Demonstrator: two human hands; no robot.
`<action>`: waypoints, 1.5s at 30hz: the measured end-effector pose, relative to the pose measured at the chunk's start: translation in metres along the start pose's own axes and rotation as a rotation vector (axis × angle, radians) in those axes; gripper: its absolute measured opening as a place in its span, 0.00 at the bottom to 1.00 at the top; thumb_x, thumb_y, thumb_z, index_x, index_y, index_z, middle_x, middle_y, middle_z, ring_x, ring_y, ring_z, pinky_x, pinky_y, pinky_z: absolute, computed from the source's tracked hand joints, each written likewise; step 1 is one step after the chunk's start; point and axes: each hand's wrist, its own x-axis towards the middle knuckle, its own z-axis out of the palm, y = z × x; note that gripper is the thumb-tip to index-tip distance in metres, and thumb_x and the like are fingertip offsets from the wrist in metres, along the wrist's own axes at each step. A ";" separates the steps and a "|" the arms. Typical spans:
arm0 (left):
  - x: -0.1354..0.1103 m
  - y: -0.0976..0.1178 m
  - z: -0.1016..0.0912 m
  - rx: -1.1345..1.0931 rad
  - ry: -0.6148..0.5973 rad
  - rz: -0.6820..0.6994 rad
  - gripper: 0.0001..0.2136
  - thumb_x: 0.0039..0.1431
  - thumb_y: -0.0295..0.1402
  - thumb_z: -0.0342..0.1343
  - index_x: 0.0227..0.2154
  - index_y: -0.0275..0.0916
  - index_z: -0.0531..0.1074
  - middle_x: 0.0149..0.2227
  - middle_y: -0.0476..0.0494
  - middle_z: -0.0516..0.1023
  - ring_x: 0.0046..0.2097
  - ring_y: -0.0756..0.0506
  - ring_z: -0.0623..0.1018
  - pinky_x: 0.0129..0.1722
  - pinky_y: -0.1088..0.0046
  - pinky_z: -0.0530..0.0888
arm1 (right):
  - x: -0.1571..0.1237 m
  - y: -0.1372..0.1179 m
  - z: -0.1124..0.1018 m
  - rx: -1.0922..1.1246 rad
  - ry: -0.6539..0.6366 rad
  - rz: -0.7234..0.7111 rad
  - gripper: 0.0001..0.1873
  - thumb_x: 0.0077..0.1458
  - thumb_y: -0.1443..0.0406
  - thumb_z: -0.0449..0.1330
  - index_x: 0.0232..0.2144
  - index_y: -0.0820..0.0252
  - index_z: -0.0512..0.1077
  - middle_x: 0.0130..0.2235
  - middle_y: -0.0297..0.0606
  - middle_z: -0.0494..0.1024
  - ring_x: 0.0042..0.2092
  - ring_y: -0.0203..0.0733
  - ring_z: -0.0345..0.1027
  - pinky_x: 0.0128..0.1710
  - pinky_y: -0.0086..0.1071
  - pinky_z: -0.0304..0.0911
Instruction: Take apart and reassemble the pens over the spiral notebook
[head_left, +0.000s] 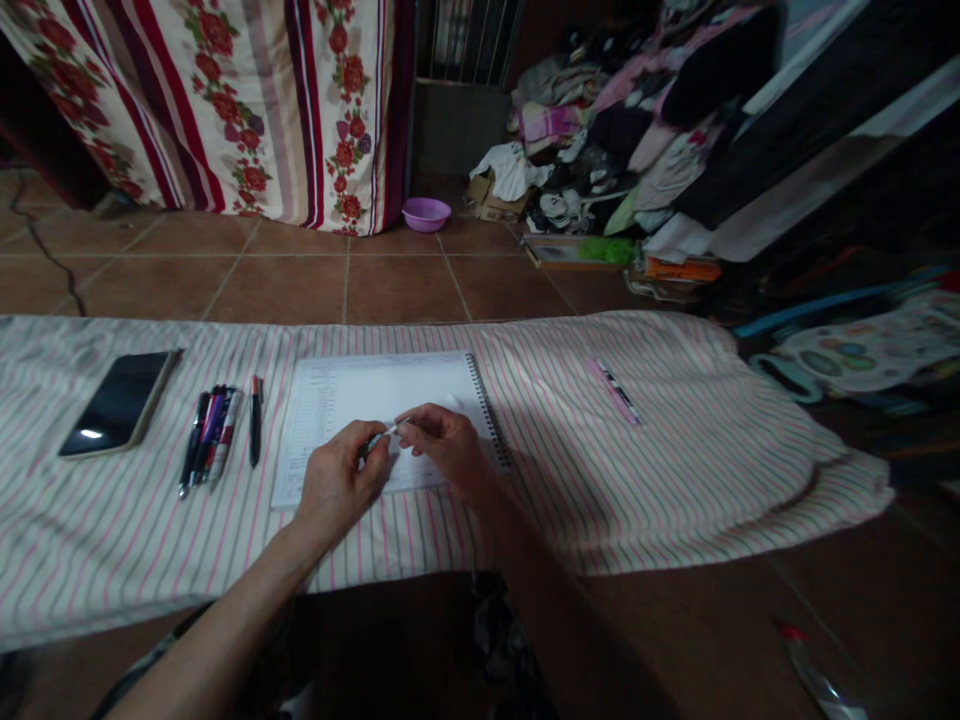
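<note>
Over the spiral notebook point(382, 385), both hands meet on a slim pen point(391, 430). My left hand point(341, 478) is closed round its darker end, and a white stretch shows between the hands. The fingertips of my right hand point(446, 447) pinch the other, thin end. Whether the pen is whole or in parts is too small to tell. Beneath the hands the notebook page is mostly white, with a printed column at its left. Left of it lie a dark pen point(255, 425) and a bunch of several pens point(210, 435).
A striped cloth point(540, 520) covers the low table. A phone point(120, 402) lies at the left, and a pink pen point(613, 392) with a dark-and-white one lies at the right. Beyond are a purple basin point(426, 214), a floral curtain point(270, 110) and piled clothes point(600, 120).
</note>
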 end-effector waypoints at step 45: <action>0.002 0.000 -0.001 -0.118 -0.046 -0.050 0.12 0.56 0.36 0.48 0.39 0.38 0.71 0.33 0.44 0.77 0.30 0.49 0.73 0.30 0.73 0.70 | 0.000 0.001 0.004 0.005 0.021 -0.010 0.06 0.41 0.62 0.62 0.24 0.58 0.73 0.21 0.30 0.72 0.24 0.31 0.64 0.23 0.25 0.60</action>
